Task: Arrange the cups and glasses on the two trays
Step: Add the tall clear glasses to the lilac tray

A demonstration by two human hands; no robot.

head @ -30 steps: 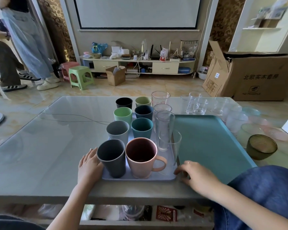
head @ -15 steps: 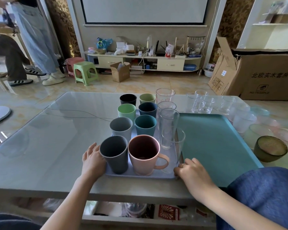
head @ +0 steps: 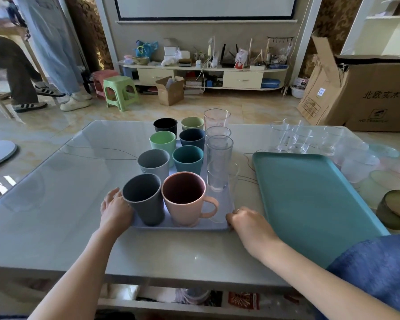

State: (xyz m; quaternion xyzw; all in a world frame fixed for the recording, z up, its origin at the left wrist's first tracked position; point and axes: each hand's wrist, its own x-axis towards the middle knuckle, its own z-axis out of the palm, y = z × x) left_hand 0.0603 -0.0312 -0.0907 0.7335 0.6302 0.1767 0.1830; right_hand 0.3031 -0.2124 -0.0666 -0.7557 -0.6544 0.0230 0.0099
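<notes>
Two hands hold a tray of cups.
Left hand [head: 116, 210] and right hand [head: 246, 219], fingers curled, grip the grey tray's [head: 185, 227] near corners, forearms reaching forward.

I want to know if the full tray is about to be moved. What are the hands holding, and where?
Both grip the grey tray at its near end: left hand at the left corner, right hand at the right corner.

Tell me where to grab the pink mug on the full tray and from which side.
Take the pink mug by its handle, coming in from the right. The handle sticks out to the right into the one open gap, while the dark grey cup crowds its left side and more cups stand close behind it.
</notes>
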